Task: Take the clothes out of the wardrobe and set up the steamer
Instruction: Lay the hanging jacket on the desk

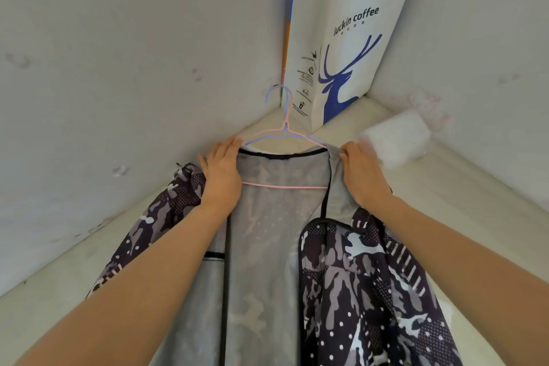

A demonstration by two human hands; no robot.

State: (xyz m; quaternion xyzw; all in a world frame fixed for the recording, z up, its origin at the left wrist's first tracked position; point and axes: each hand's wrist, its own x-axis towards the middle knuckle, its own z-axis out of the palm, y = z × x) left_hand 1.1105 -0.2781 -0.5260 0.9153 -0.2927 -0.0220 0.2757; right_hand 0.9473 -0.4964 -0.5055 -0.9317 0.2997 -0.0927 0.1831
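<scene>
A grey and black camouflage jacket (365,270) with a pale mesh lining lies open on a white surface, hung on a thin pink and blue wire hanger (284,131). My left hand (221,172) lies on the jacket's left shoulder, its fingers reaching the hanger's left arm. Over on the right shoulder, my right hand (361,172) grips the fabric by the collar. The hanger's hook points toward the corner of the walls. No steamer is in view.
A white paper bag (350,38) with a blue deer print stands in the corner behind the hanger. A white folded cloth or pillow (396,140) lies to the right of my right hand. White walls (118,68) close in on both sides.
</scene>
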